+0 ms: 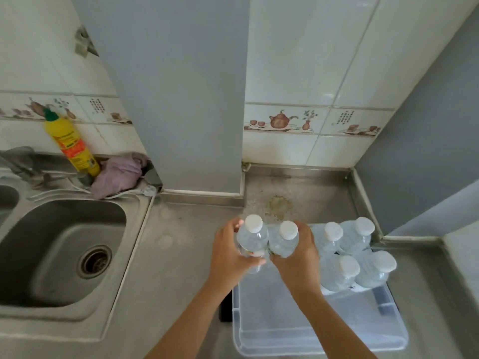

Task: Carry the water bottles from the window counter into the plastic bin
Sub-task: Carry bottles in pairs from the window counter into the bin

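Each of the two hands is wrapped around its own water bottle: the left hand [229,252] grips the left bottle [252,240] around the body just under the shoulder, and the right hand [300,255] clasps the right bottle [283,242] the same way, the two bottles upright and touching side by side. They are held above the far end of the clear plastic bin [318,332], which sits on the steel desk [181,229] to the right of the sink [64,244]. Four more bottles [355,252] with white caps already stand upright in a tight cluster in the bin's far right part, just beside the right hand. The bottles look full, so each should feel fairly heavy for one hand, and the thin clear walls will likely flex if squeezed hard; the smooth plastic could slip, so a full wrap around the middle of the body seems the surest hold, firmer than pinching the cap. Set down upright next to the cluster, they should stand steady. A yellow detergent bottle [71,143] and a lilac cloth [116,174] lie behind the sink, well apart.
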